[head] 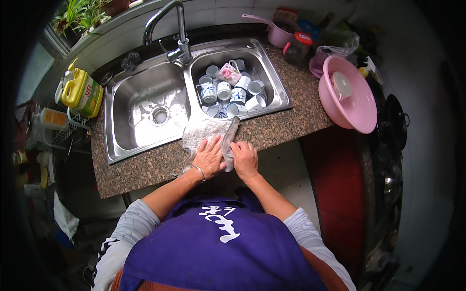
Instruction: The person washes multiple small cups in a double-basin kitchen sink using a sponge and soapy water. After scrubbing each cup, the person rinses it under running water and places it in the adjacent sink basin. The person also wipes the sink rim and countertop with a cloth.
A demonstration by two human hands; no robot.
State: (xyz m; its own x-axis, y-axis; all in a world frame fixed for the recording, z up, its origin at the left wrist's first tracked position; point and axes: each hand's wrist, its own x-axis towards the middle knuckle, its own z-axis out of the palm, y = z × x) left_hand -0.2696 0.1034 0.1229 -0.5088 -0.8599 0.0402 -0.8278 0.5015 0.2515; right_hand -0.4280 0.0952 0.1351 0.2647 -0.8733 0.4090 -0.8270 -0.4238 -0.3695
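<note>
A pale grey cloth [205, 131] is spread over the front edge of the granite counter and the sink's front rim. My left hand [210, 158] lies flat on it, fingers apart, pressing it down. At the cloth's folded right edge, my right hand [244, 157] grips it between thumb and curled fingers. Just beyond is a double stainless steel sink [187, 91]. Its right basin holds several white cups [224, 91] with blue patterns, heaped together. On top of them rests a pink floral mug [230, 73]. In the left basin, water drops surround the drain [160, 116].
A chrome faucet [180, 51] rises behind the sink. Left stands a yellow detergent jug [82, 92] beside a wire rack [69, 129]. On the right are a tilted pink basin [358, 105] with a white cup [341, 85], a red-lidded jar [297, 49] and a pink ladle [278, 34].
</note>
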